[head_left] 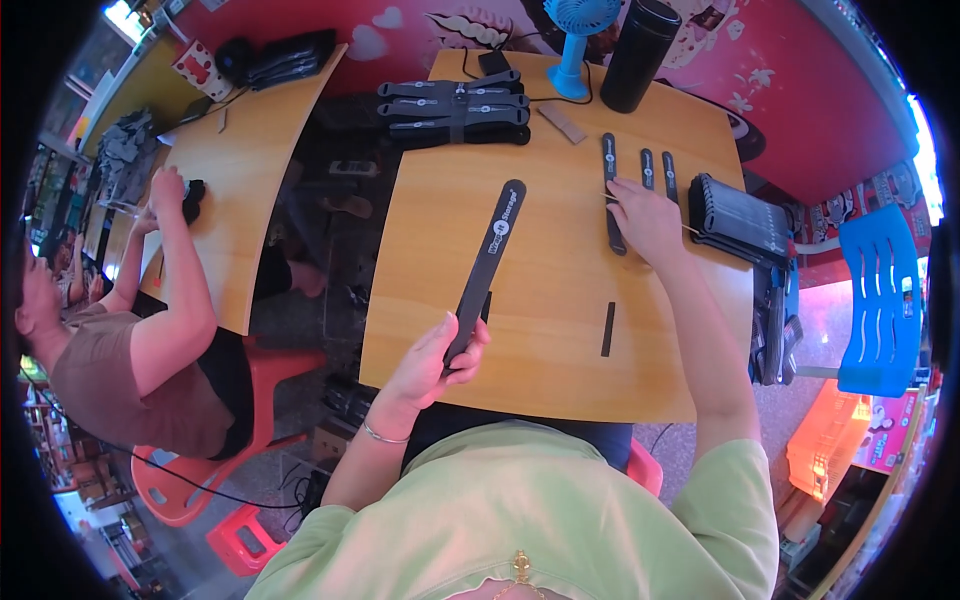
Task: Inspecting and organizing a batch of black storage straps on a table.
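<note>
My left hand (437,362) is closed around the lower end of a long black strap (492,250) with white printing and a rounded tip, raised above the table. A short dark piece shows beside its lower part. At the right of the table, my right hand (648,218) has its fingers pinched around what looks like a thin light-brown stick (690,231), whose ends show on both sides of the hand. Its fingertips are at another black strap (611,165) lying flat. Two shorter black straps (647,165) lie just beyond the hand, partly hidden by it. A small black strip (608,330) lies nearer to me.
Banded black straps (455,108) lie at the back left, near a blue fan (572,50) and a tall black cylinder (640,55). Stacked black pouches (740,218) sit at the right edge, beside a blue chair (880,300). A co-worker (150,340) sits at another table on the left.
</note>
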`<state>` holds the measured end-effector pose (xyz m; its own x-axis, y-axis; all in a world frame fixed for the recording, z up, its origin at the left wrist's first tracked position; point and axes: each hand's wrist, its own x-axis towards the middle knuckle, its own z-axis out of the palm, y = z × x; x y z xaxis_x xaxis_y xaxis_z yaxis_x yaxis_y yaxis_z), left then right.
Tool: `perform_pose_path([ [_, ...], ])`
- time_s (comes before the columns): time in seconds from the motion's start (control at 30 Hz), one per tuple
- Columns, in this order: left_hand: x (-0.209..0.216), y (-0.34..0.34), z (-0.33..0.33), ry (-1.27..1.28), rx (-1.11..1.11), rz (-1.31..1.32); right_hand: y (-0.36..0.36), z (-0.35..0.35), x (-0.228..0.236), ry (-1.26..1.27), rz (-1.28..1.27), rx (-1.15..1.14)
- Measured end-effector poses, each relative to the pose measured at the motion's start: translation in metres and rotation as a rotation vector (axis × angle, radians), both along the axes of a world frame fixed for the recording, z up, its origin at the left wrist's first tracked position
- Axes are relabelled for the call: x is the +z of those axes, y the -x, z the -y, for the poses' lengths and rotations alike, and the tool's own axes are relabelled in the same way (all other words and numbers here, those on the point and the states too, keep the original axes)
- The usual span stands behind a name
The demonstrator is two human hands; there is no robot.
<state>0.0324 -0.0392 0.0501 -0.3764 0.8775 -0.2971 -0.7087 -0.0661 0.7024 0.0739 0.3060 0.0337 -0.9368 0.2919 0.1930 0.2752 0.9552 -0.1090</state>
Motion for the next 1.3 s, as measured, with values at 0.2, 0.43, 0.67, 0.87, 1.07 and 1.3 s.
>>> perform_pose_path([
  [0.2,-0.004,0.002,-0.002,0.023,-0.016,0.013,-0.011,-0.004,-0.004,-0.013,-0.012,-0.04],
  [0.43,0.0,0.003,-0.012,0.052,-0.01,0.027,-0.013,-0.009,0.005,-0.011,-0.058,-0.001],
  [0.67,0.004,0.002,-0.013,0.033,0.004,0.032,0.044,-0.002,0.016,0.015,-0.122,0.048],
  [0.87,0.003,0.003,-0.01,0.012,0.018,0.037,0.098,-0.014,0.0,-0.017,-0.063,0.072],
  [1.07,-0.003,0.005,-0.005,0.042,0.036,0.051,0.132,-0.016,-0.001,-0.007,-0.012,-0.077],
  [1.3,-0.008,0.009,-0.007,0.028,0.021,0.061,0.142,-0.023,0.01,0.141,-0.092,-0.14],
])
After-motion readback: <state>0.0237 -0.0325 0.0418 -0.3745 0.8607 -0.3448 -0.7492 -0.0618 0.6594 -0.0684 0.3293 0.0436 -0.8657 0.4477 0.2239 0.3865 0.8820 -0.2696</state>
